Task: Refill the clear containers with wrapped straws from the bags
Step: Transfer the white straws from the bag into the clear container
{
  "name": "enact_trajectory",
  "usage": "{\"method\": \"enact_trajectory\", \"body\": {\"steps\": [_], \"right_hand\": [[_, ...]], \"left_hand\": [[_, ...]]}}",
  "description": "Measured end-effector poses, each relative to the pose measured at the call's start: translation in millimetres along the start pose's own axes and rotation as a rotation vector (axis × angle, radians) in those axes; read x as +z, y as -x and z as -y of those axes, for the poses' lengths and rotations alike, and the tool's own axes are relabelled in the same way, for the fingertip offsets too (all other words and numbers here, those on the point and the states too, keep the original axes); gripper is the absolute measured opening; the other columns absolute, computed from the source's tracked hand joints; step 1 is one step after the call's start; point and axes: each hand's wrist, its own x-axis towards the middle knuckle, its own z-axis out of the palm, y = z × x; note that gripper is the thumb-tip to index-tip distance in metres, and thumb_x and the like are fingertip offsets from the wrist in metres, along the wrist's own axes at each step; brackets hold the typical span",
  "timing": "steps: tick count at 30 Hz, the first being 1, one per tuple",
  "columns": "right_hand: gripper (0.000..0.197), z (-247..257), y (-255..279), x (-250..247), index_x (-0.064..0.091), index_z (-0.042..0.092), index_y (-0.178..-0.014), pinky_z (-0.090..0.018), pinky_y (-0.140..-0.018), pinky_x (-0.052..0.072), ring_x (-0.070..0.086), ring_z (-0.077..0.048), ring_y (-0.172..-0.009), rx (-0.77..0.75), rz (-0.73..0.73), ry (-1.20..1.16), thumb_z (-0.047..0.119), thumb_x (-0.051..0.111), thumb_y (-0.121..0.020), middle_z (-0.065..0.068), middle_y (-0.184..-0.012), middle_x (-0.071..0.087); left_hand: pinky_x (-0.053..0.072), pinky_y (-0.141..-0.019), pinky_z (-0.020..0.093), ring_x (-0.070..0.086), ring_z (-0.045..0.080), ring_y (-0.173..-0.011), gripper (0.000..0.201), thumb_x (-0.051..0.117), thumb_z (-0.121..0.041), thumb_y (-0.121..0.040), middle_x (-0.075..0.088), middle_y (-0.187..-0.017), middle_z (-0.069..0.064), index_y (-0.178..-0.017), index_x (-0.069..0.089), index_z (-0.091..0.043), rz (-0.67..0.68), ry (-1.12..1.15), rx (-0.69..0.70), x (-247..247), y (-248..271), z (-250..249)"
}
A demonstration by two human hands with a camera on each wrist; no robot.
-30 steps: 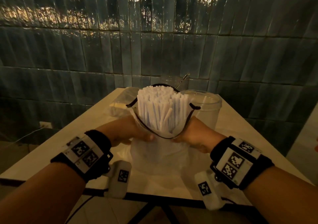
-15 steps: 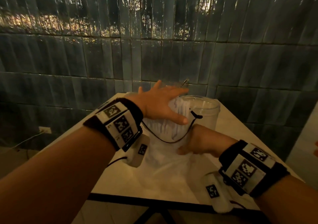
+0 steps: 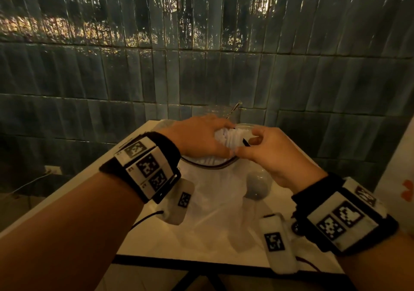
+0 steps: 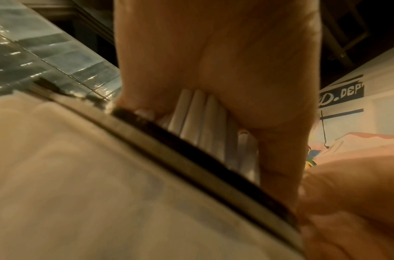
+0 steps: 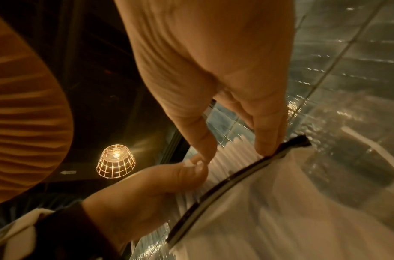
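Note:
A clear plastic bag (image 3: 212, 192) with a black zip rim stands on the white table (image 3: 143, 156), full of upright white wrapped straws (image 3: 228, 136). My left hand (image 3: 224, 143) reaches over the top and grips a bunch of straws (image 4: 198, 119) between thumb and fingers. My right hand (image 3: 247, 143) pinches the bag's black rim (image 5: 242, 174) on the right, its thumb close to the left hand (image 5: 147, 190). The clear container (image 3: 245, 127) stands just behind the bag, mostly hidden by both hands.
A dark blue tiled wall (image 3: 201, 67) rises right behind the table. A thin metal rod (image 3: 234, 109) sticks up behind the container. Another clear bag (image 3: 165, 122) lies at the back left. The table's dark front edge (image 3: 201, 266) is near my forearms.
My left hand left the bag's side, rose over the straw tops and closed on a bunch. My right hand climbed from the bag's side to its rim.

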Motion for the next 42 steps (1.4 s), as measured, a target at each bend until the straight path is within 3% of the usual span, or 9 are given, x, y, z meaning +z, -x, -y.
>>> {"method": "enact_trajectory", "body": {"steps": [3,7,13,19,23,26,29,31,42], "right_hand": [[0.044,-8.6,-2.5,9.1,0.045,0.033,-0.079,-0.019,-0.059,0.050,0.061,-0.006,-0.073,0.016,0.023,-0.094,0.008,0.081,-0.068,0.009,-0.080,0.060],[0.040,-11.7,-7.6,12.7,0.062,0.023,-0.103,-0.033,-0.080,0.057,0.065,-0.012,-0.087,0.034,0.138,-0.057,0.010,0.079,-0.070,0.002,-0.097,0.068],[0.047,-6.5,-15.6,11.4,0.057,0.030,-0.098,-0.021,-0.074,0.052,0.062,-0.004,-0.083,-0.109,0.255,0.095,0.007,0.081,-0.065,0.008,-0.094,0.066],[0.046,2.6,-19.3,19.1,0.059,0.023,-0.104,-0.011,-0.066,0.044,0.057,-0.007,-0.082,-0.340,0.253,0.376,0.017,0.083,-0.065,0.009,-0.088,0.059],[0.053,0.3,-20.8,24.5,0.057,0.012,-0.110,-0.031,-0.075,0.052,0.061,-0.016,-0.090,-0.387,0.219,0.339,0.017,0.080,-0.063,0.000,-0.100,0.064],[0.050,-3.2,-19.9,29.1,0.055,0.012,-0.110,-0.034,-0.072,0.052,0.061,-0.017,-0.087,-0.434,0.205,0.302,0.014,0.077,-0.065,0.001,-0.098,0.063],[0.051,-6.6,-19.6,31.1,0.057,0.013,-0.113,-0.025,-0.071,0.052,0.062,-0.007,-0.085,-0.433,0.209,0.224,0.010,0.078,-0.066,0.002,-0.097,0.064],[0.045,-7.6,-20.0,30.6,0.060,0.017,-0.103,-0.015,-0.064,0.049,0.061,0.001,-0.076,-0.405,0.232,0.126,0.005,0.079,-0.064,0.006,-0.088,0.065],[0.034,-16.1,-21.4,33.6,0.061,0.024,-0.069,-0.013,-0.049,0.042,0.054,0.005,-0.053,-0.269,0.246,-0.019,-0.004,0.077,-0.062,0.016,-0.056,0.059]], "left_hand": [[0.028,-0.106,0.036,0.038,0.017,-0.129,0.069,0.064,-0.056,-0.079,0.038,-0.144,-0.007,-0.140,0.035,-0.040,-0.004,-0.012,-0.003,-0.5,1.3,4.3],[0.031,-0.108,0.040,0.038,0.016,-0.128,0.068,0.064,-0.054,-0.078,0.039,-0.142,-0.008,-0.139,0.036,-0.040,0.014,-0.014,0.005,-2.3,6.0,8.7],[0.022,-0.103,0.031,0.034,0.016,-0.123,0.073,0.070,-0.060,-0.072,0.039,-0.135,-0.008,-0.134,0.037,-0.042,0.048,-0.029,0.062,-9.1,12.2,4.9],[0.024,-0.108,0.051,0.015,0.032,-0.135,0.100,0.074,-0.069,-0.051,0.017,-0.146,-0.002,-0.136,0.026,-0.048,0.025,-0.070,-0.092,-15.7,13.7,-0.9],[0.008,-0.113,0.050,0.005,0.032,-0.141,0.102,0.070,-0.067,-0.063,0.008,-0.157,0.003,-0.146,0.013,-0.047,0.106,-0.142,-0.112,-17.5,8.2,-2.6],[0.009,-0.110,0.039,0.014,0.023,-0.138,0.081,0.069,-0.058,-0.074,0.025,-0.153,0.000,-0.142,0.028,-0.046,0.118,0.012,-0.096,-16.4,5.1,-3.0],[0.029,-0.109,0.040,0.042,0.019,-0.121,0.054,0.071,-0.053,-0.075,0.048,-0.128,-0.005,-0.123,0.049,-0.040,0.116,0.099,-0.028,-14.1,1.9,-0.1],[0.036,-0.102,0.037,0.046,0.013,-0.113,0.045,0.068,-0.050,-0.078,0.046,-0.125,-0.007,-0.117,0.052,-0.036,0.122,0.077,-0.036,-13.0,0.3,3.1],[0.036,-0.097,0.037,0.039,0.014,-0.110,0.055,0.058,-0.065,-0.074,0.034,-0.124,-0.008,-0.120,0.059,-0.034,0.085,-0.149,-0.102,-5.7,0.9,12.1]]}}
